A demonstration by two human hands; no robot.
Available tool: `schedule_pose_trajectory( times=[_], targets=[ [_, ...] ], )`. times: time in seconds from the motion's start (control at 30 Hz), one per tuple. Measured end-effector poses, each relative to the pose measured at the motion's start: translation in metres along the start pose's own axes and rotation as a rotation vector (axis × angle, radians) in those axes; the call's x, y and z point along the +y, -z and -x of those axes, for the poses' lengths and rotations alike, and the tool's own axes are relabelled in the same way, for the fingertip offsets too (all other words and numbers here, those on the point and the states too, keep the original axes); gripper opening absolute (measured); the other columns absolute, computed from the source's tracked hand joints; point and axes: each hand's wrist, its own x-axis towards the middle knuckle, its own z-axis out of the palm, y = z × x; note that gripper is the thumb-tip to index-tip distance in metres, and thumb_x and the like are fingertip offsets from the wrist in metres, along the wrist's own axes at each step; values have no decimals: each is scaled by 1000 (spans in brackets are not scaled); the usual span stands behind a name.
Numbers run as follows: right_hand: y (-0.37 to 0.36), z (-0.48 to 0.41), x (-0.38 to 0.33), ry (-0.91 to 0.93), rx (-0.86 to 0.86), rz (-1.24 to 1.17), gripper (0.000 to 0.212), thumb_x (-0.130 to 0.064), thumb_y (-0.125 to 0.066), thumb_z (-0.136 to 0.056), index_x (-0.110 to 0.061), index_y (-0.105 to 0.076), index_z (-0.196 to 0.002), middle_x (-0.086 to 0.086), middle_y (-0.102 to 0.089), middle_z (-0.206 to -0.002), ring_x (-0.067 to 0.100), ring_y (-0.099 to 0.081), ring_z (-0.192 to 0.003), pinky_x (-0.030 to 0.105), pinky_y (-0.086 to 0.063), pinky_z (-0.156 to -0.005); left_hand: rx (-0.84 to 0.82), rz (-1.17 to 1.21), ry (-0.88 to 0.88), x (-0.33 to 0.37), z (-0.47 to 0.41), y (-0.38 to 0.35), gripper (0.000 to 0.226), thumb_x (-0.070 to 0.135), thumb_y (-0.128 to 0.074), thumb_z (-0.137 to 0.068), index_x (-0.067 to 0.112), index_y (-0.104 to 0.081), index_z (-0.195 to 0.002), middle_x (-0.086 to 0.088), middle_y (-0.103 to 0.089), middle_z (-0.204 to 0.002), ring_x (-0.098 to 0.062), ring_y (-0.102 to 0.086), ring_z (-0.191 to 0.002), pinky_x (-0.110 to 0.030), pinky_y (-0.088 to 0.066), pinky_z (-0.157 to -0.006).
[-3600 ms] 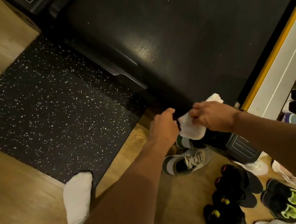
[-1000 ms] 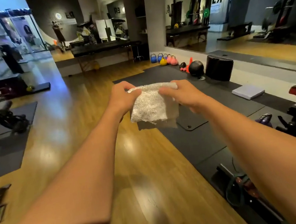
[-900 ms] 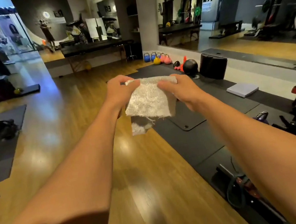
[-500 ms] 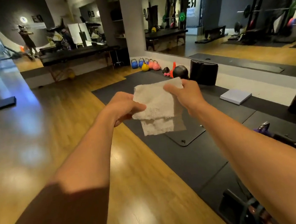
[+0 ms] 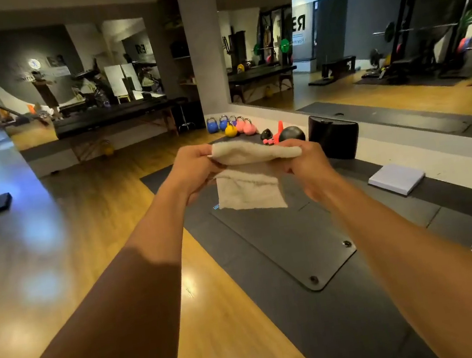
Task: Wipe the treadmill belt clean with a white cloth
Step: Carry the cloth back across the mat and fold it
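I hold a white cloth [image 5: 249, 183] up at chest height in front of me, over the gym floor. My left hand [image 5: 194, 169] grips its left end and my right hand [image 5: 306, 166] grips its right end. The top of the cloth is folded over into a thick roll between the two hands, and one flap hangs down below it. The treadmill belt is not in view.
A dark floor mat [image 5: 292, 249] lies below the hands on the wooden floor [image 5: 65, 240]. Coloured kettlebells [image 5: 230, 125], a black ball [image 5: 291, 134] and a black cushion [image 5: 334, 135] stand by the mirror wall. A white pad [image 5: 396, 178] lies at the right.
The view went from looking down at the treadmill belt to looking out across the gym. Both hands kept hold of the cloth and folded its top edge over.
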Motion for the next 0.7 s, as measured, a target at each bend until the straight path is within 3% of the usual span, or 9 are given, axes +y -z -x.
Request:
schedule_pose_trajectory(
  times=[0.07,0.2,0.4,0.5,0.6,0.7],
  targets=[
    [-5,-49,11,-31,-11,-49,23,3,-59,-86,-14,-74,-82,0,-70,-108,19,-63,-100,26,-52,-72,15,37,-10,-7,-54,1,37,-13,-49,-86,12,-72,-72,-10,-62,-104,-21,-59,-91,-34,-58,-70],
    [-7,-141,26,-78,7,-61,36,-2,-51,-93,-21,-73,-72,3,-64,-112,27,-59,-102,34,-55,-73,-34,43,-20,-17,-165,-3,35,-9,-47,-91,12,-68,-72,-4,-57,-111,-20,-57,-96,-27,-58,-57],
    [24,-276,52,-71,108,-135,38,1,-52,-90,-17,-76,-66,6,-64,-104,24,-57,-97,26,-52,-65,-190,166,0,-39,-326,-42,46,-15,-36,-89,11,-64,-64,-13,-54,-118,-30,-55,-109,-30,-58,-63],
    [46,-347,73,-101,147,-271,28,-5,-51,-85,-11,-74,-70,9,-66,-92,22,-58,-87,26,-49,-64,-226,245,34,-51,-410,-71,49,-19,-35,-84,12,-64,-59,-15,-52,-121,-33,-54,-112,-40,-59,-75],
    [72,-421,94,-142,135,-315,38,-19,-42,-91,-6,-74,-76,10,-68,-96,21,-59,-86,28,-47,-69,-226,265,75,-50,-483,-104,40,-19,-35,-84,9,-59,-67,-12,-52,-118,-29,-55,-105,-34,-58,-70],
    [92,-500,107,-153,139,-236,15,-16,-62,-88,-5,-72,-85,9,-67,-97,19,-61,-89,27,-49,-69,-231,408,143,-51,-560,-134,21,-10,-46,-80,2,-63,-77,-18,-58,-119,-36,-56,-111,-40,-56,-84]
  ],
)
